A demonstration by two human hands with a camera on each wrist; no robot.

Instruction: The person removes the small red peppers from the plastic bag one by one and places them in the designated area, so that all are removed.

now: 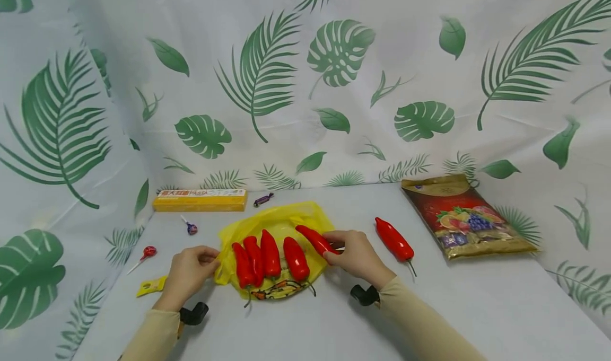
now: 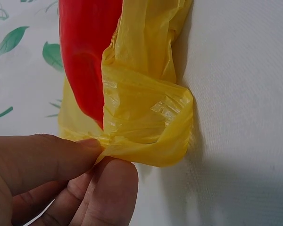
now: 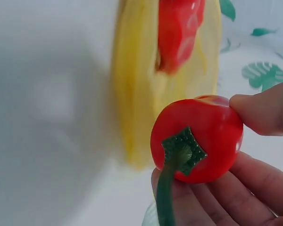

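Observation:
A yellow plastic bag (image 1: pixel 305 211) lies spread on the table with several red chili peppers (image 1: pixel 270 255) in a row on it, stems toward me. My left hand (image 1: pixel 187 273) pinches the bag's left edge; in the left wrist view the gathered plastic (image 2: pixel 146 108) sits between thumb and fingertips. Over the bag's right side, my right hand (image 1: pixel 355 255) holds another red chili pepper (image 1: pixel 312 238), its tip pointing left and away. The right wrist view shows that pepper's green stem end (image 3: pixel 184 150) with thumb and fingers around the body.
One more red pepper (image 1: pixel 395 240) lies right of my right hand, beside a large candy packet (image 1: pixel 465 215). At the back left is a yellow pasta box (image 1: pixel 199 201) near a purple wrapped candy (image 1: pixel 263 200). Two lollipops (image 1: pixel 192 228) and a small yellow packet (image 1: pixel 151 286) lie left.

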